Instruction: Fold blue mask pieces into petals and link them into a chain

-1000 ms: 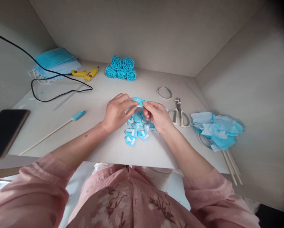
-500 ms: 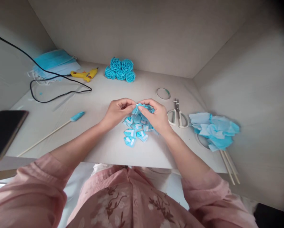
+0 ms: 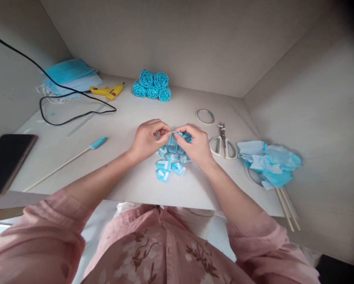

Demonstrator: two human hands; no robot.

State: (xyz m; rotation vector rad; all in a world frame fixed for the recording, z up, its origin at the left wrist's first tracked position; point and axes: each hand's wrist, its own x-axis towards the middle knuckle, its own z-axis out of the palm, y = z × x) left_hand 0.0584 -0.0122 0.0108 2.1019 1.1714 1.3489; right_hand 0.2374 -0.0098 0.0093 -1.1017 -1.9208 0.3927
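Observation:
My left hand [image 3: 146, 140] and my right hand [image 3: 195, 144] meet at the middle of the grey table [image 3: 129, 118], fingertips pinching a small blue folded piece [image 3: 174, 138] between them. Right under the hands lies a heap of several folded blue pieces with white tape strips [image 3: 169, 163]. Part of the held piece is hidden by my fingers.
Blue fabric roses [image 3: 152, 86] sit at the back. A yellow glue gun [image 3: 107, 92] with its black cord [image 3: 61, 120] and blue face masks [image 3: 67, 77] lie back left. A stick with a blue tip [image 3: 97, 142], a phone [image 3: 5, 163], tape ring [image 3: 205, 116], scissors [image 3: 223, 142], cut blue squares [image 3: 268, 161] and wooden sticks [image 3: 287, 209] surround the hands.
My hands have drawn close together and lowered slightly toward the heap, both now pinching the blue piece; a second ago they held it a bit higher and further apart.

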